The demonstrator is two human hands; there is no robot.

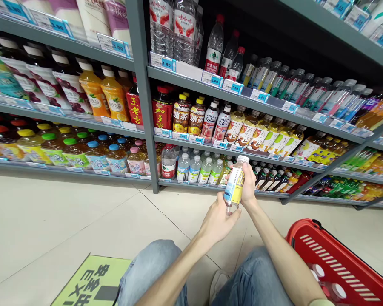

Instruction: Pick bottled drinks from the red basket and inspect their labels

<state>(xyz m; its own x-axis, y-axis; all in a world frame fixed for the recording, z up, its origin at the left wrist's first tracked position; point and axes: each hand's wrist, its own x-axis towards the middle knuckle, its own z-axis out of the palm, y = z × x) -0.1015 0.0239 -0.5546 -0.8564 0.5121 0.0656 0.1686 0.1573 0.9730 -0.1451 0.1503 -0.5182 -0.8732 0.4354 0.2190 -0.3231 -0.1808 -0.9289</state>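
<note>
A clear soda water bottle with a white cap and a yellow, white and blue label is tilted slightly in front of my knees, held in both hands. My left hand is wrapped round its lower part, thumb near the base. Higher up, my right hand grips the side of the bottle near the neck, its fingers partly hidden behind it. Just beyond the bottle are the lower shelves, with white-capped bottles in blue and green labels.
A red shopping basket with several white-capped bottles stands at my right. Grey shelving full of drinks runs across the front. On the tiled floor, a green exit sign lies at my left.
</note>
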